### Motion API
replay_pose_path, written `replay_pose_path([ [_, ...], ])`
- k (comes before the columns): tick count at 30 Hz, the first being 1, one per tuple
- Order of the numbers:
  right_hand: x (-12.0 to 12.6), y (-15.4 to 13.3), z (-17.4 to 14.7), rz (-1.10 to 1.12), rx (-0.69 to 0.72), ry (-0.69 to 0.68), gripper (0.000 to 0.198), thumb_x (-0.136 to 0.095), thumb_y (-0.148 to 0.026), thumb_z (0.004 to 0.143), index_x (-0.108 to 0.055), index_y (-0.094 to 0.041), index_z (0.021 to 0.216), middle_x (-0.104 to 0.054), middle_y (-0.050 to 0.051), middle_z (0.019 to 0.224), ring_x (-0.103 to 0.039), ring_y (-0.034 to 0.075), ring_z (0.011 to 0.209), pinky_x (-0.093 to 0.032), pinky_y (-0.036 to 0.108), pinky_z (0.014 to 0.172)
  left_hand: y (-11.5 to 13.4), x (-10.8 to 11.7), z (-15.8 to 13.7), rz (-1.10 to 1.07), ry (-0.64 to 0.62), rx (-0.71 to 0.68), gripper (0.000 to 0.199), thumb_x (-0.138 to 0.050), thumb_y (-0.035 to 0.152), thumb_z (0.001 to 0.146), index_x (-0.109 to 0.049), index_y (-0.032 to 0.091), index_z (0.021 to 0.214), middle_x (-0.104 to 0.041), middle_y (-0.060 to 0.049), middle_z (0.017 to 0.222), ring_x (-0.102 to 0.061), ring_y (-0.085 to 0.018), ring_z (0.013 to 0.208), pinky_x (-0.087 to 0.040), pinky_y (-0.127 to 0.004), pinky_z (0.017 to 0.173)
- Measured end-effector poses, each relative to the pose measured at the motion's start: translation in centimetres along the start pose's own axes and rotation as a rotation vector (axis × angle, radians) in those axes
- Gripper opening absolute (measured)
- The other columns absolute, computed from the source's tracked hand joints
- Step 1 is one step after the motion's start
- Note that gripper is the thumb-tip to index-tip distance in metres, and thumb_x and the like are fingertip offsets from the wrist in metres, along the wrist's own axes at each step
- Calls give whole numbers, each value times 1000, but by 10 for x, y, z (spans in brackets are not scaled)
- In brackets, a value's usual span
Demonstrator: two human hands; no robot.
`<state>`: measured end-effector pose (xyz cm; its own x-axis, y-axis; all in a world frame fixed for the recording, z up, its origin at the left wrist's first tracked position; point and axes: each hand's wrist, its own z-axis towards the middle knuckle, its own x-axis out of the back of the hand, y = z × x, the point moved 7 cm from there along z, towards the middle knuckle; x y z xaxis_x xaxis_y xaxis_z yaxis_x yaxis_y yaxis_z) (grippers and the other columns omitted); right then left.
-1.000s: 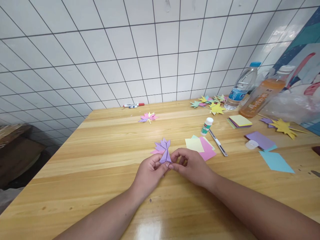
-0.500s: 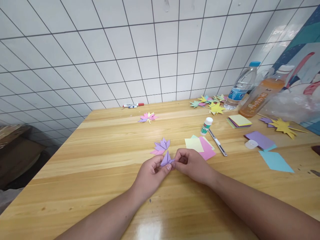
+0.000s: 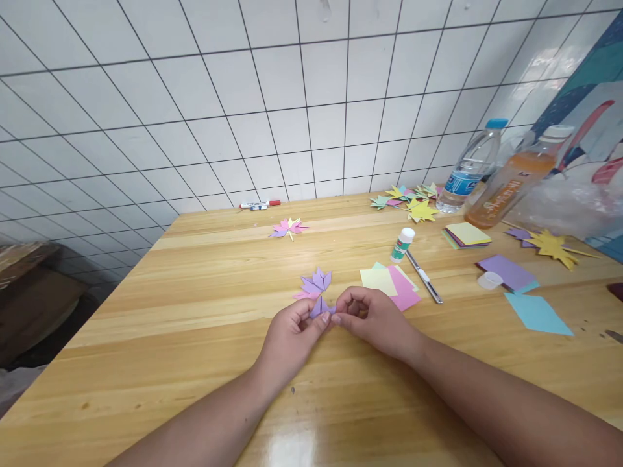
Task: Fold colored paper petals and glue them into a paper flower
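A small folded piece of purple paper (image 3: 320, 307) is held between my two hands over the table. My left hand (image 3: 294, 329) pinches its left and lower part between thumb and fingers. The fingertips of my right hand (image 3: 368, 316) grip its right end, partly hiding it. Just beyond my hands lies a purple and pink folded-paper leaf (image 3: 315, 283). To the right are loose yellow and pink paper squares (image 3: 379, 281), a glue stick (image 3: 402, 245) standing upright without its cap, and a utility knife (image 3: 425, 279).
A pink and yellow paper leaf (image 3: 289, 228) and markers (image 3: 260, 205) lie toward the wall. At the back right are several paper leaves (image 3: 421, 210), a water bottle (image 3: 471, 170) and an orange drink bottle (image 3: 516, 178). Purple paper (image 3: 509, 271) and a blue sheet (image 3: 538, 313) lie right.
The folded purple paper has tipped and shifted slightly left, so less of its point stands up. Both hands have moved a little with it; the other things stay put.
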<state>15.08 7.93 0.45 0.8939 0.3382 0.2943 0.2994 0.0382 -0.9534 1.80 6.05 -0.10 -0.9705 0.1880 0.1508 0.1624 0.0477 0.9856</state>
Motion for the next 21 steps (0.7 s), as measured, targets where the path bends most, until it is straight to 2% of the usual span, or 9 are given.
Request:
replay_pose_path([
  [8, 3, -8, -1, 60, 74, 20, 9, -63, -27, 73, -66, -18, 70, -67, 2, 73, -60, 15, 70, -46, 25, 66, 1, -3, 0, -31, -24, -24, 16, -62, 32, 77, -59, 16, 75, -56, 3, 67, -48, -9, 60, -37, -18, 54],
  [13, 4, -12, -1, 11, 110, 47, 11, -62, -26, 75, -70, -20, 74, -67, 2, 74, -59, 14, 67, -46, 25, 62, 0, -3, 0, -59, -26, 11, 19, -63, 34, 76, -60, 16, 74, -62, 0, 68, -54, -11, 62, -39, -18, 51],
  [18, 2, -6, -1, 42, 46, 35, 12, -64, -29, 73, -68, -20, 81, -68, 1, 75, -60, 13, 64, -46, 24, 60, 0, -1, 0, -108, -13, 39, 22, -66, 37, 73, -61, 16, 70, -64, 0, 65, -59, -12, 62, -41, -19, 51],
  [21, 1, -3, -1, 44, 18, 17, 10, -64, -28, 72, -65, -19, 76, -68, 1, 72, -60, 13, 63, -45, 24, 59, 4, -2, -1, -98, -20, 21, 22, -66, 37, 73, -61, 16, 69, -63, 0, 64, -57, -11, 59, -41, -19, 51],
])
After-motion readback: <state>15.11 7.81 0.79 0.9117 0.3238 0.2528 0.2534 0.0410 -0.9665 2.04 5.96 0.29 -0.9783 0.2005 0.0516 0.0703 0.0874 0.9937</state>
